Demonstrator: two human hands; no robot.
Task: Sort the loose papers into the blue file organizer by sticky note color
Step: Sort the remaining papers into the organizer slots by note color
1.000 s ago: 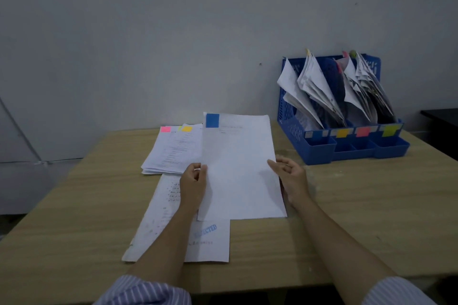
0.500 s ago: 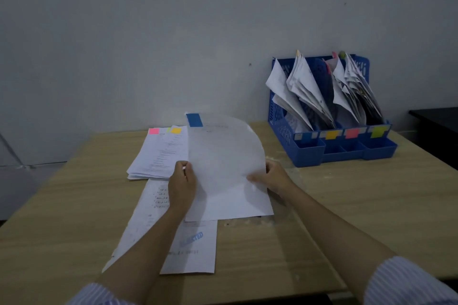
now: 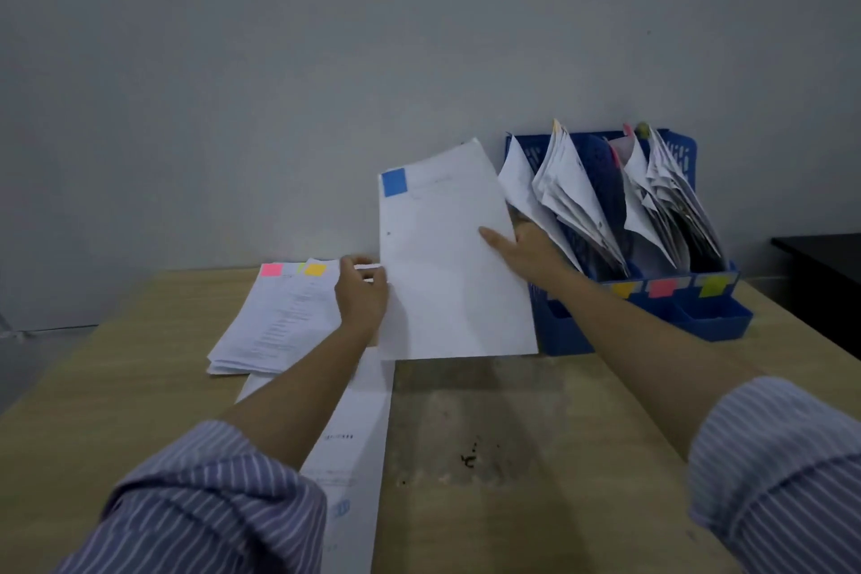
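Keeping right hand (image 3: 522, 247) pinching the blue-tagged sheet (image 3: 447, 266) lifted beside the blue file organizer (image 3: 713, 322), releasing left hand (image 3: 361, 294) pinch, then sliding it upright into the leftmost slot.

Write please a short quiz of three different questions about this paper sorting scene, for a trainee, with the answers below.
1. True or false: the lifted paper carries a blue sticky note at its top left corner.
2. Which colours are the two largest notes on top of the paper stack on the table? A) pink and yellow B) blue and green C) white and red
3. Fill in: the right hand holds the sheet's right edge next to the blue file ______.

Key: 1 true. 2 A. 3 organizer. The left hand holds the sheet's left edge.
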